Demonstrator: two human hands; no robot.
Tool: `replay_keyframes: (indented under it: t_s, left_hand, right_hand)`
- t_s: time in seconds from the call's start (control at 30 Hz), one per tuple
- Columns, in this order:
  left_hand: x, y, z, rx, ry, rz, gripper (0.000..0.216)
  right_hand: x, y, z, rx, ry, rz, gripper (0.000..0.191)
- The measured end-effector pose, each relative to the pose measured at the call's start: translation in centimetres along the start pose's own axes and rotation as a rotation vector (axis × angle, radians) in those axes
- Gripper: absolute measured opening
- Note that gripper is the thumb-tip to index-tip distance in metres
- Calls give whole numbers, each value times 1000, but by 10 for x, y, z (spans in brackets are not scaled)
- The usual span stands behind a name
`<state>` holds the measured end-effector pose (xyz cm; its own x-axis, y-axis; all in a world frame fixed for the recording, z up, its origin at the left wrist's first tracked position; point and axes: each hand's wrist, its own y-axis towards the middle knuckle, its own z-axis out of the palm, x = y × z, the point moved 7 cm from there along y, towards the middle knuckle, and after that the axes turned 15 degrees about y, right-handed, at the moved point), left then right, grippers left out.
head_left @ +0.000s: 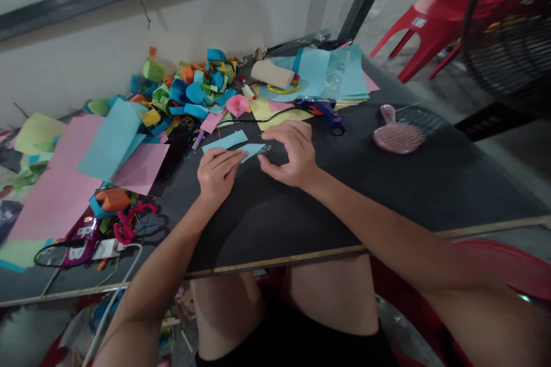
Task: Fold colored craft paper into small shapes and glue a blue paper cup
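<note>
My left hand [219, 171] pinches a small folded piece of light blue paper [253, 151], its pointed end toward the right. Just right of that tip is my right hand [293, 153], thumb and fingers spread apart with nothing between them. A light blue paper strip [226, 140] lies on the dark table [275, 218] behind my left fingers. A pink paper flower [237, 105] and a pink square of paper [212, 121] lie farther back. Part of the folded piece is hidden under my left fingers.
Colourful folded papers [185, 89] are heaped by the wall. A blue glue gun [322, 110] with a black cord lies behind my right hand. A pink hairbrush [399, 135] is at right, pink sheets [73, 166] and a purple device [84, 241] at left. A fan [512, 28] stands beyond the table.
</note>
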<state>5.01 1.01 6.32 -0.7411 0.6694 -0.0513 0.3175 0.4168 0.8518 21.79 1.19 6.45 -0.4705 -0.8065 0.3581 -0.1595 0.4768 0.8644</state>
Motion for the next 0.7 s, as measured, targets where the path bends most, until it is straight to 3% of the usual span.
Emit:
replay_keyframes:
  t_s: [0.2, 0.47, 0.7]
  left_hand:
    - [-12, -2, 3, 23, 17, 16, 15]
    - [-15, -3, 2, 34, 27, 48, 17]
    - [-17, -1, 0, 23, -3, 72, 18]
  right_hand:
    - [16, -1, 7, -6, 113, -115, 29]
    - [8, 2, 11, 88, 87, 24, 18]
    - [10, 0, 14, 131, 98, -29, 21]
